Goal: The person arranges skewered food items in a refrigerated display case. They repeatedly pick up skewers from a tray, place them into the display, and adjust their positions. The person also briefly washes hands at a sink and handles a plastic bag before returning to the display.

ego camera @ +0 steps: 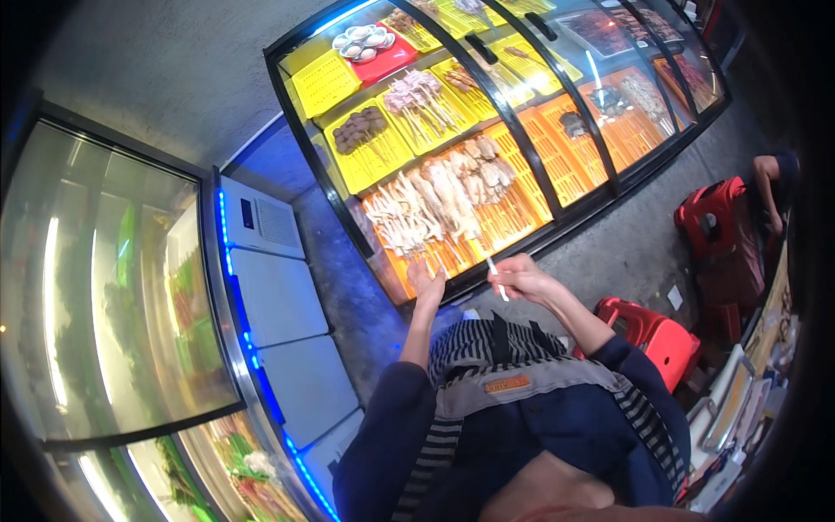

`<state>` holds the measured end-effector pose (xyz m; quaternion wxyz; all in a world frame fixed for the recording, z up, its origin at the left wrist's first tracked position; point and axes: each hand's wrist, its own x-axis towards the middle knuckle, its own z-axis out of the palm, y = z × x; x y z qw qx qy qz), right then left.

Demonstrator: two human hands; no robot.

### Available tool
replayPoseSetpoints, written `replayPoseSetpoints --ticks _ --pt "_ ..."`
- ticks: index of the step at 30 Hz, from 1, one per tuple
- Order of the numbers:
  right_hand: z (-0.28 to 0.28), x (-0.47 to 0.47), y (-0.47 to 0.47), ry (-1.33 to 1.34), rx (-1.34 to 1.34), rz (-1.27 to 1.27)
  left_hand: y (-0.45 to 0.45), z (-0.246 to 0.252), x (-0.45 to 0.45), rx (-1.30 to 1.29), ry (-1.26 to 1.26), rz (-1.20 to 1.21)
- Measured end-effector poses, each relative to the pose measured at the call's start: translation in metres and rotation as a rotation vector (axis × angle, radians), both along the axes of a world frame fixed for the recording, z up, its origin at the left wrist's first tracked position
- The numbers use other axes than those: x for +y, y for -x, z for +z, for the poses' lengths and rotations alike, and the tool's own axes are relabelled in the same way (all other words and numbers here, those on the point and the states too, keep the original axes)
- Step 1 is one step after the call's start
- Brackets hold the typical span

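Note:
My right hand point(520, 278) grips a white stick point(490, 263) at the front edge of a glass display case. The stick's far end meets a long, pale piece of skewered food point(450, 196) over an orange slotted tray point(522, 218). At the tray's near left corner is my left hand point(427, 282), by the lower ends of several skewers. Whether its fingers hold any of them is not clear. Pale, thin skewered strips point(398, 212) lie on the left of that tray. Chunkier skewers point(486, 166) lie on its right.
Behind, yellow trays point(324, 81) hold dark skewered balls point(360, 128) and pinkish skewers point(412, 94). Black frame bars point(531, 160) cross the case. A lit glass-door fridge point(130, 280) stands left. Red plastic stools point(652, 342) are at right, near another person's arm point(768, 189).

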<state>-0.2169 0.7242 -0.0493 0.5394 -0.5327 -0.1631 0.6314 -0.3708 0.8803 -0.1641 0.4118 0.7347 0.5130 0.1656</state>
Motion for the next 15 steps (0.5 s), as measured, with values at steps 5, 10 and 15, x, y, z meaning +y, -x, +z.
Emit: replayPoseSetpoints --ticks 5,10,15 --pt "-0.067 0.102 0.033 0.043 -0.121 0.143 0.004 -0.030 0.052 0.345 0.139 -0.139" --pt "-0.126 0.155 0.053 0.305 -0.460 0.205 0.002 -0.046 0.069 0.430 0.231 -0.128" --pt "-0.156 0.168 0.058 0.376 -0.654 0.313 0.001 -0.056 0.074 0.461 0.182 -0.146"
